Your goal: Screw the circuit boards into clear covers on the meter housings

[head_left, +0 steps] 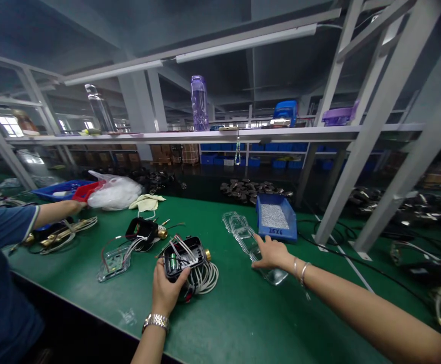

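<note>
My left hand (166, 287) grips the near side of an open black box housing (184, 257). Inside the housing are a green cylindrical cell and several wires; a brass fitting (207, 254) sticks out on its right. A coil of white cable (207, 279) lies beside it on the green table. Over to the right, my right hand (272, 253) has its thumb and fingers around a clear plastic cover (275, 276), the nearest of an overlapping row of clear covers (239, 230). Its fingertips partly hide the cover's edge.
A blue bin (277, 231) of small whitish pieces stands behind my right hand. Another black housing (141, 233) is wired to a clear cover with a circuit board (115, 263). A co-worker's arm (57, 211) reaches in from the left. Metal posts (330, 202) rise at right.
</note>
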`<action>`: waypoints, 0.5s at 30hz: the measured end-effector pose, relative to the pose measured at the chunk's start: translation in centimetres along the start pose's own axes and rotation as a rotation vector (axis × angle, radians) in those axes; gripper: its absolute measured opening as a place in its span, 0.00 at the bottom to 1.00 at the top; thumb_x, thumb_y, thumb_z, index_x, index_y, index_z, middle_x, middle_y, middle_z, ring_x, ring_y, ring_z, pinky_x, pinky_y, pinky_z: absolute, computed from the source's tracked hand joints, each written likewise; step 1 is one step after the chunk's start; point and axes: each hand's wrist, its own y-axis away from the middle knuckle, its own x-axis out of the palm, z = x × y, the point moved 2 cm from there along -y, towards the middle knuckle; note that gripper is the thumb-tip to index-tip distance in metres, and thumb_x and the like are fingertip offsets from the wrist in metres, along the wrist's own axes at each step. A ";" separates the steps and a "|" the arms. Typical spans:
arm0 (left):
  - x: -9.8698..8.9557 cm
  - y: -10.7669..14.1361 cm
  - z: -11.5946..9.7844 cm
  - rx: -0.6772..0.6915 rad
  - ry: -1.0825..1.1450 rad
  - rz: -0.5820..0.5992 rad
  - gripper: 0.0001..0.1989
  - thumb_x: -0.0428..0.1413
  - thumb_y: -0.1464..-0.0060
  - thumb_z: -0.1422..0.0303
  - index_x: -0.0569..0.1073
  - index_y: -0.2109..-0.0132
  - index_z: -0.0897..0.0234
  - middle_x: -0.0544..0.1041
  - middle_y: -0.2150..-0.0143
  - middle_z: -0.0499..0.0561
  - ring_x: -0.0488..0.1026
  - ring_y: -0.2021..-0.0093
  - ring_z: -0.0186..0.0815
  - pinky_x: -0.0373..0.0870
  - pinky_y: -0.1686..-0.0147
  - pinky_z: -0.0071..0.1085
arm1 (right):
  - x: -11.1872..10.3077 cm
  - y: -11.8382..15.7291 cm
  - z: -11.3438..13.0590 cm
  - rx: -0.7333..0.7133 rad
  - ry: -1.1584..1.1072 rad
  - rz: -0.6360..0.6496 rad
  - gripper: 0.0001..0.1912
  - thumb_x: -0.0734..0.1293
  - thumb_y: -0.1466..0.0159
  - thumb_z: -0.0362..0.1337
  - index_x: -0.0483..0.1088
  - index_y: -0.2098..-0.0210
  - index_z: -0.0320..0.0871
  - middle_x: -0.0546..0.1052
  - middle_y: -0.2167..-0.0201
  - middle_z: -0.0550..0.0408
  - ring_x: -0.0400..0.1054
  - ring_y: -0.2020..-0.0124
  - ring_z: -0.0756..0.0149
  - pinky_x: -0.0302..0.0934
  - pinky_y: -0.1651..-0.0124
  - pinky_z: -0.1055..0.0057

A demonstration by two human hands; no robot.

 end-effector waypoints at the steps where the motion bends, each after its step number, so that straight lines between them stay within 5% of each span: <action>1: 0.0 0.0 0.0 0.001 0.002 0.003 0.37 0.61 0.56 0.41 0.65 0.48 0.63 0.73 0.53 0.57 0.74 0.49 0.56 0.70 0.45 0.56 | 0.1 0.4 -0.3 0.011 -0.029 -0.002 0.39 0.68 0.32 0.52 0.53 0.29 0.46 0.65 0.37 0.40 0.67 0.42 0.48 0.65 0.40 0.43; 4: 0.1 0.0 0.1 0.003 0.007 0.011 0.38 0.62 0.56 0.41 0.65 0.47 0.62 0.73 0.53 0.57 0.74 0.49 0.56 0.70 0.44 0.56 | -0.8 1.3 -1.0 -0.038 -0.175 -0.034 0.39 0.70 0.33 0.49 0.54 0.30 0.45 0.66 0.39 0.40 0.68 0.44 0.48 0.66 0.41 0.44; 9: 0.1 0.0 0.0 0.001 0.009 0.018 0.39 0.62 0.55 0.42 0.64 0.45 0.64 0.73 0.52 0.58 0.73 0.47 0.56 0.69 0.43 0.55 | -1.5 4.8 -1.6 -0.355 -0.598 -0.080 0.55 0.76 0.44 0.47 0.42 0.27 0.53 0.58 0.34 0.42 0.64 0.37 0.51 0.67 0.38 0.53; 15: 0.3 0.4 -0.1 -0.025 0.048 0.022 0.38 0.64 0.56 0.44 0.66 0.46 0.64 0.72 0.52 0.57 0.72 0.47 0.54 0.66 0.40 0.54 | 4.2 11.5 -1.9 -0.585 -0.918 0.049 0.41 0.73 0.40 0.46 0.48 0.34 0.54 0.55 0.32 0.46 0.56 0.29 0.56 0.60 0.31 0.57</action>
